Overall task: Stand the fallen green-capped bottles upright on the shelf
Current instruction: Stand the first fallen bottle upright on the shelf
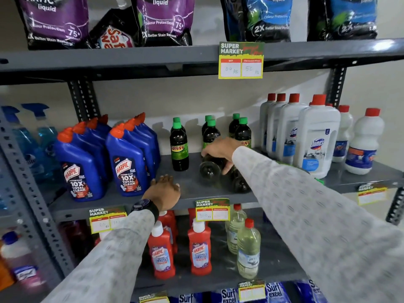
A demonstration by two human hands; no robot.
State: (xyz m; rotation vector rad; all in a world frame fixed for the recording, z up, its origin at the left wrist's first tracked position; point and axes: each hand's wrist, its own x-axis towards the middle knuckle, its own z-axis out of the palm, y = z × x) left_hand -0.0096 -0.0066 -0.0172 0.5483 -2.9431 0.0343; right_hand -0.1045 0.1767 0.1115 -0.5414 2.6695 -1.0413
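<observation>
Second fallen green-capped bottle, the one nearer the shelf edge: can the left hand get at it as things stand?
Probably yes. The left hand rests empty on the shelf, with bare shelf between it and that fallen bottle. The right hand grips the other fallen bottle behind.

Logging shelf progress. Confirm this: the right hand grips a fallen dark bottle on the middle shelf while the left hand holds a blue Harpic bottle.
Wrong on the left hand: the head view shows it resting empty on the shelf, beside the blue Harpic bottle. The right hand does grip the fallen dark bottle.
</observation>
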